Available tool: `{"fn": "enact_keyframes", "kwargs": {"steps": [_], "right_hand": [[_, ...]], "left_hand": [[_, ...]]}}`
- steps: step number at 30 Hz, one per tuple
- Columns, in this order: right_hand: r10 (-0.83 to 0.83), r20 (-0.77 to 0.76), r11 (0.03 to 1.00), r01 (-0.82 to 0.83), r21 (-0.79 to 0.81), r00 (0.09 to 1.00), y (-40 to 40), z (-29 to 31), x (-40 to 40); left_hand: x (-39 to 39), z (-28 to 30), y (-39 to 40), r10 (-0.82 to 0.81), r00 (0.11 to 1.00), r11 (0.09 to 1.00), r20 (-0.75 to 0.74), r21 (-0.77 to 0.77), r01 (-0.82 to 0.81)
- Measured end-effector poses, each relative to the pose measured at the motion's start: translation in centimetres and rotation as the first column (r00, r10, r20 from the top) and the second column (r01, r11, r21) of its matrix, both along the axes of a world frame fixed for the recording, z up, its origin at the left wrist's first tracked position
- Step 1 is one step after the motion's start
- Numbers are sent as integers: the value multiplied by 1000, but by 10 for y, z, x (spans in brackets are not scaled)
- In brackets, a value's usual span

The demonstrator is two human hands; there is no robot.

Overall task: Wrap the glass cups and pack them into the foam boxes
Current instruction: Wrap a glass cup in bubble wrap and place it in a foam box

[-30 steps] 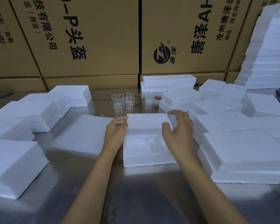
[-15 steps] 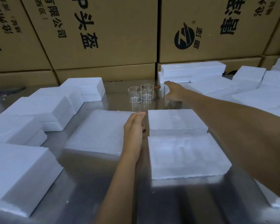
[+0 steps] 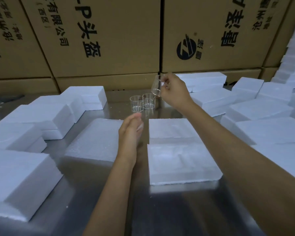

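Note:
My right hand [image 3: 174,91] holds a clear glass cup [image 3: 156,86] tilted in the air, above and right of two more glass cups [image 3: 137,104] [image 3: 148,101] that stand side by side on the metal table. An open foam box lies in front of me: its moulded base [image 3: 182,163] is nearest, and its lid [image 3: 170,127] lies just behind it. My left hand [image 3: 130,132] hovers flat between that box and a foam slab [image 3: 94,140], its fingers together and holding nothing.
Closed white foam boxes [image 3: 46,116] are stacked on the left and more foam boxes [image 3: 262,126] crowd the right. Large brown cartons [image 3: 109,36] form a wall behind the table. Bare steel table [image 3: 160,210] shows in the foreground.
My right hand reached back to the third cup, took hold of it and lifted it off the table. My left hand left the foam box edge and rose slightly.

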State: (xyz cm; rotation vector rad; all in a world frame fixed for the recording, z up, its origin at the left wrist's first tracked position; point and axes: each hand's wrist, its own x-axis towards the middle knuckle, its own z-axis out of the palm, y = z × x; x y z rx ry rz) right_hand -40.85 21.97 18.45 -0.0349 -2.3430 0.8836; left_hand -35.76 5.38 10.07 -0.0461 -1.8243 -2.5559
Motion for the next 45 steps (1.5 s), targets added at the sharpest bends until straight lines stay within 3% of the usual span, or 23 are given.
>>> {"fn": "enact_keyframes", "kwargs": {"steps": [3,9,14,17,21,24,28,39,45], "right_hand": [[86,-138,995,-93,-42,987,-17,1,58],[192,-172,978,-174,117,966,-42,-22,150],[34,-416,990,-87,-110,909,-36,-26,169],[7,-355,973,-89,-215,935,-36,-50,172],[60,-265,971,-118,-207,962,-41,-70,168],[5,-282,961,-83,-265,959,-48,-69,167],[-30,-262,936,-65,-346,965,-49,-70,172],[22,-184,875,-108,-471,983,-42,-71,172],[104,-192,724,-207,-658,976,-34,-68,170]], "left_hand": [[13,13,-2,-9,997,1000,-81,-21,8],[55,35,13,-237,920,968,-312,-157,196],[62,56,19,-177,961,984,-214,-17,177],[64,51,20,-257,958,960,-128,80,268],[68,40,16,-327,944,940,-42,90,330],[68,40,13,-318,947,936,-44,143,321],[71,36,18,-345,937,932,-61,99,350],[73,30,22,-378,921,920,-97,76,385],[70,33,21,-355,929,932,-102,32,360]]}}
